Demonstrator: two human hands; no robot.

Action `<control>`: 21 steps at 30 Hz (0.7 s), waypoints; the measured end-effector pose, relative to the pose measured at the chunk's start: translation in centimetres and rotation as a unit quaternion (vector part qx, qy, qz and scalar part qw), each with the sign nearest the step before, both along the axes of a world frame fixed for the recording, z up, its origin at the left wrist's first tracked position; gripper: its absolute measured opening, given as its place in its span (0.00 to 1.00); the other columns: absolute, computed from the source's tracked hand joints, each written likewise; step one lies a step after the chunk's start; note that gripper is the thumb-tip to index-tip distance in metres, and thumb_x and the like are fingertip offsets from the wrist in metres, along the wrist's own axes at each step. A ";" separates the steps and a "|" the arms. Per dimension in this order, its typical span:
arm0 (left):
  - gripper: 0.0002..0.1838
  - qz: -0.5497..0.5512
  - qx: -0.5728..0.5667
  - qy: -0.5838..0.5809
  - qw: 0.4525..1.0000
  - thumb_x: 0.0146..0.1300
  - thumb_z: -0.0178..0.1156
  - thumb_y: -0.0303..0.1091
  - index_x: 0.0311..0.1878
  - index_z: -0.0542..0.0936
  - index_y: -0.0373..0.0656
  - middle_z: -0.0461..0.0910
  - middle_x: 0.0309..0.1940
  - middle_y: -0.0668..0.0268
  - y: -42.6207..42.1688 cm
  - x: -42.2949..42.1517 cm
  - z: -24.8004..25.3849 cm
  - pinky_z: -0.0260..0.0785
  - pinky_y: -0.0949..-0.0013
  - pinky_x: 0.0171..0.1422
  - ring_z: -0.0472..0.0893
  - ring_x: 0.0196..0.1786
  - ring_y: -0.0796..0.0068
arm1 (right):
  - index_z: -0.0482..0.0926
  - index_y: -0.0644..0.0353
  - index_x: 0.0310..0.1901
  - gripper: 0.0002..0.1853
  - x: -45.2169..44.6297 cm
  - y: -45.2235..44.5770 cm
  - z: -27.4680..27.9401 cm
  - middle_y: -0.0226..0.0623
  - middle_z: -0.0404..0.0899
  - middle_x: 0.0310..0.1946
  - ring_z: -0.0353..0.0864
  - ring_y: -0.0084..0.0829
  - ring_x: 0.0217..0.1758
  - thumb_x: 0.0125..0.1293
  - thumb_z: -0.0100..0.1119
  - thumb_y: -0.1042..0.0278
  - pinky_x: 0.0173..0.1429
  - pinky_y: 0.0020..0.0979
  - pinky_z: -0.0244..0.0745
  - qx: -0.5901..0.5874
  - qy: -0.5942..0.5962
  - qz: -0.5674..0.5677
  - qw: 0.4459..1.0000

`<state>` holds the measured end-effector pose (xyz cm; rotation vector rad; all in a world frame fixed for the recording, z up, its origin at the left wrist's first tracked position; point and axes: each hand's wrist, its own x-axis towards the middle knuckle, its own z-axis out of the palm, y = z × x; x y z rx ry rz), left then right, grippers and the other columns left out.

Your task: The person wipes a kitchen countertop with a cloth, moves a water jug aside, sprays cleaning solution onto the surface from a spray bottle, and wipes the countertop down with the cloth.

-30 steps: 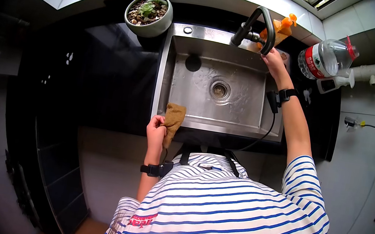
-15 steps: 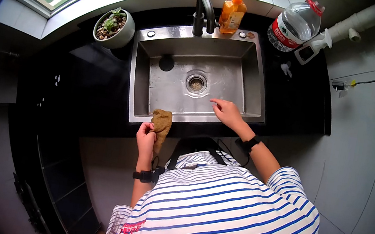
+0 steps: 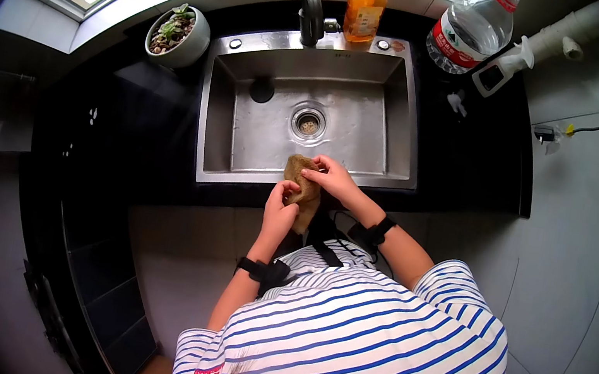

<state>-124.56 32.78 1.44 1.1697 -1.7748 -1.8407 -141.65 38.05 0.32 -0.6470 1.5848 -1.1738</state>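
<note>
A brown cloth (image 3: 302,184) is held up at the front edge of the steel sink (image 3: 238,176), its lower end hanging down toward the striped shirt. My left hand (image 3: 282,204) grips its left side with curled fingers. On its upper right part, my right hand (image 3: 332,180) pinches the cloth between thumb and fingers. Behind both hands lies the sink basin, with a round drain (image 3: 309,124) in its floor. The black faucet (image 3: 311,10) stands at the sink's back rim, and neither hand touches it.
An orange pump bottle (image 3: 364,11) stands behind the sink. To the right are a large clear bottle with a red label (image 3: 455,43) and a white spray bottle (image 3: 493,77). A potted succulent (image 3: 178,37) sits at the back left of the black counter (image 3: 144,131).
My right hand has come from the faucet area, over the sink, to the cloth and taken hold of it. My left hand has moved right with the cloth. The view has shifted.
</note>
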 end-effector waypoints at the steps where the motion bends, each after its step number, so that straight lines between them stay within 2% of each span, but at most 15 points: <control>1: 0.25 0.024 0.043 0.008 0.999 0.43 0.50 0.16 0.50 0.72 0.40 0.74 0.43 0.66 -0.4 0.6 -0.1 0.67 0.75 0.52 0.74 0.46 0.72 | 0.76 0.62 0.45 0.19 0.4 -0.2 0.6 0.33 0.79 0.38 0.75 0.23 0.42 0.61 0.66 0.57 0.47 0.26 0.71 0.000 -0.001 0.008 1.000; 2: 0.28 0.048 0.104 0.027 0.993 0.46 0.48 0.17 0.56 0.69 0.40 0.73 0.48 0.62 -1.1 1.3 -0.9 0.68 0.74 0.52 0.74 0.50 0.70 | 0.77 0.62 0.44 0.18 0.8 -0.5 1.2 0.32 0.79 0.38 0.75 0.21 0.42 0.61 0.66 0.58 0.47 0.25 0.71 -0.010 -0.043 0.004 0.999; 3: 0.28 0.066 0.100 0.030 0.992 0.46 0.48 0.17 0.56 0.69 0.40 0.73 0.48 0.62 -1.5 1.8 -0.8 0.68 0.74 0.52 0.74 0.50 0.70 | 0.77 0.62 0.44 0.17 1.4 -1.2 1.9 0.30 0.78 0.37 0.75 0.20 0.42 0.61 0.67 0.58 0.47 0.24 0.70 -0.021 -0.086 0.007 0.996; 5: 0.29 0.121 0.256 0.067 0.957 0.48 0.49 0.21 0.60 0.68 0.40 0.75 0.49 0.61 -2.5 3.4 -0.2 0.66 0.77 0.45 0.73 0.44 0.75 | 0.77 0.61 0.43 0.16 2.9 -1.9 3.3 0.28 0.78 0.36 0.74 0.17 0.40 0.61 0.67 0.59 0.45 0.22 0.70 -0.044 -0.081 0.056 0.994; 6: 0.29 0.133 0.296 0.094 0.941 0.52 0.47 0.25 0.62 0.67 0.42 0.76 0.47 0.63 -2.7 3.3 0.8 0.64 0.79 0.40 0.73 0.41 0.78 | 0.77 0.61 0.42 0.15 3.5 -2.1 3.4 0.27 0.78 0.36 0.74 0.17 0.38 0.61 0.67 0.61 0.44 0.22 0.70 -0.054 -0.054 0.075 0.994; 7: 0.29 0.096 0.293 0.094 0.947 0.54 0.46 0.26 0.63 0.67 0.44 0.77 0.46 0.66 -3.3 4.5 -0.9 0.65 0.79 0.40 0.74 0.39 0.79 | 0.77 0.61 0.42 0.14 4.4 -2.5 3.6 0.26 0.78 0.35 0.75 0.16 0.37 0.61 0.67 0.62 0.43 0.22 0.70 -0.065 -0.029 0.097 0.993; 8: 0.25 0.093 0.324 0.100 0.936 0.61 0.45 0.33 0.63 0.68 0.47 0.78 0.43 0.68 -3.8 5.3 -2.0 0.64 0.77 0.37 0.73 0.34 0.82 | 0.77 0.60 0.42 0.13 5.3 -3.2 4.4 0.26 0.79 0.35 0.75 0.16 0.36 0.61 0.67 0.63 0.43 0.21 0.70 -0.072 -0.037 0.112 0.990; 9: 0.22 0.130 0.355 0.100 0.920 0.66 0.45 0.42 0.62 0.69 0.50 0.77 0.39 0.70 -4.0 5.0 -0.7 0.63 0.77 0.37 0.71 0.33 0.82 | 0.78 0.60 0.42 0.12 6.0 -3.8 5.0 0.26 0.79 0.35 0.75 0.15 0.35 0.61 0.67 0.64 0.42 0.21 0.70 -0.079 -0.044 0.127 0.988; 10: 0.21 0.089 0.354 0.135 0.921 0.70 0.44 0.43 0.62 0.70 0.46 0.78 0.49 0.66 -4.7 6.1 -2.2 0.69 0.71 0.54 0.78 0.48 0.75 | 0.78 0.61 0.43 0.12 6.9 -4.6 4.3 0.26 0.79 0.35 0.75 0.14 0.36 0.62 0.66 0.65 0.43 0.20 0.70 -0.085 -0.029 0.155 0.984; 11: 0.21 0.071 0.368 0.095 0.922 0.70 0.43 0.44 0.62 0.71 0.48 0.77 0.52 0.66 -5.4 7.3 -4.2 0.70 0.70 0.55 0.78 0.51 0.74 | 0.78 0.61 0.43 0.12 8.0 -5.5 4.5 0.26 0.79 0.35 0.75 0.14 0.36 0.62 0.66 0.65 0.43 0.20 0.70 -0.089 -0.032 0.184 0.978; 13: 0.20 0.084 0.329 0.079 0.937 0.70 0.44 0.43 0.61 0.71 0.47 0.77 0.51 0.67 -6.4 9.4 -0.7 0.70 0.70 0.53 0.78 0.49 0.75 | 0.78 0.62 0.43 0.12 10.4 -7.3 5.2 0.25 0.78 0.36 0.74 0.14 0.36 0.62 0.66 0.65 0.43 0.19 0.70 -0.042 -0.033 0.196 0.979; 16: 0.19 0.079 0.291 0.130 0.945 0.69 0.47 0.39 0.60 0.72 0.45 0.77 0.50 0.67 -9.1 14.8 0.6 0.70 0.72 0.52 0.78 0.48 0.76 | 0.78 0.62 0.42 0.13 15.3 -11.0 5.5 0.25 0.78 0.34 0.74 0.14 0.37 0.62 0.66 0.63 0.41 0.19 0.69 -0.059 -0.027 0.233 0.970; 19: 0.18 0.137 0.240 0.132 0.952 0.67 0.48 0.35 0.58 0.74 0.43 0.77 0.48 0.68 -11.6 21.0 -1.4 0.70 0.74 0.50 0.78 0.46 0.77 | 0.79 0.61 0.40 0.13 21.0 -14.9 5.3 0.24 0.78 0.30 0.73 0.15 0.34 0.62 0.66 0.61 0.40 0.21 0.69 -0.063 0.012 0.283 0.957; 20: 0.17 0.179 0.210 0.106 0.955 0.64 0.52 0.33 0.55 0.75 0.39 0.77 0.48 0.66 -12.5 23.3 -2.1 0.70 0.72 0.49 0.78 0.46 0.76 | 0.79 0.62 0.40 0.13 23.0 -16.2 5.4 0.25 0.78 0.29 0.73 0.15 0.33 0.61 0.67 0.62 0.39 0.21 0.69 -0.070 0.049 0.281 0.956; 21: 0.17 0.184 0.209 0.112 0.954 0.64 0.52 0.33 0.55 0.75 0.39 0.77 0.48 0.66 -13.3 25.3 -2.3 0.70 0.72 0.49 0.78 0.46 0.76 | 0.79 0.62 0.39 0.13 24.8 -17.5 5.7 0.25 0.78 0.28 0.73 0.15 0.32 0.60 0.68 0.62 0.37 0.20 0.69 -0.076 0.085 0.279 0.954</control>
